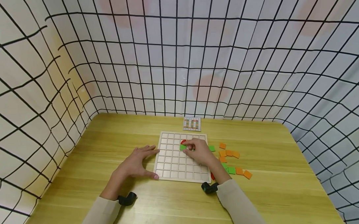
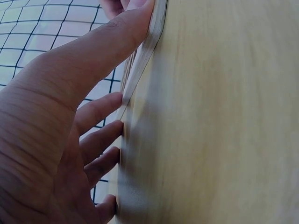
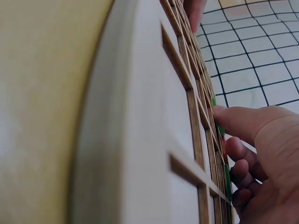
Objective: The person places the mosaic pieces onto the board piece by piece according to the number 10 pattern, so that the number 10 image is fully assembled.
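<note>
A pale wooden grid board (image 1: 168, 166) lies on the table. My left hand (image 1: 138, 161) spreads along its left side, fingertips near the upper edge and thumb at the lower left corner. My right hand (image 1: 200, 151) reaches over the board with fingers bent. Its index fingertip is at a red piece (image 1: 183, 141), and its thumb is just below a green tile (image 1: 182, 147). In the right wrist view the thumb tip touches the board beside a green tile (image 3: 221, 130); another green tile (image 3: 228, 181) shows by the curled fingers. Whether anything is pinched is hidden.
Loose orange tiles (image 1: 239, 170) and green tiles (image 1: 232, 170) lie right of the board, several partly behind the right forearm. A red piece (image 1: 212, 176) shows at the board's lower right. Behind the board lies a patterned card (image 1: 192, 124). A black-grid backdrop (image 1: 181, 56) surrounds the table.
</note>
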The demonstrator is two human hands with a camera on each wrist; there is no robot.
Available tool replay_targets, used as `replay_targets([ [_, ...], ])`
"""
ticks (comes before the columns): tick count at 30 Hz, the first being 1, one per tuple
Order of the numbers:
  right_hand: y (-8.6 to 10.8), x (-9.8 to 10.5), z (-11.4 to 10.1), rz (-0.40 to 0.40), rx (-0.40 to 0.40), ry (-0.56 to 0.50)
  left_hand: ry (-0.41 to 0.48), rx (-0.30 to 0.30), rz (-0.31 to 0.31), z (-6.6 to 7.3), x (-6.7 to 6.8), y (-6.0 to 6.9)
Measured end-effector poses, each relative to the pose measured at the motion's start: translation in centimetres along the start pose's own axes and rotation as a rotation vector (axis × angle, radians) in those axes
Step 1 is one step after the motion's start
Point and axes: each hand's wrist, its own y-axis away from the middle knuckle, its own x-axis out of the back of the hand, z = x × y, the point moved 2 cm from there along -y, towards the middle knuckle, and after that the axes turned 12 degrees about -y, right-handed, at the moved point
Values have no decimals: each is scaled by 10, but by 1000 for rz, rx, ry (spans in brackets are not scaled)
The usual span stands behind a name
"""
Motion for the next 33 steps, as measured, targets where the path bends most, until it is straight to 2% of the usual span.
replay_targets([
  [10, 4, 3, 0, 6, 5, -1, -2, -4, 2, 1, 0, -1],
  [16, 9, 11, 0, 13, 54, -33, 4, -6, 5, 1, 1, 0],
  [27, 31, 43, 4, 67, 56, -51, 10, -5, 6, 0, 1, 1],
  [33, 46, 63, 11, 108, 56, -5, 7, -1, 4, 1, 2, 1],
])
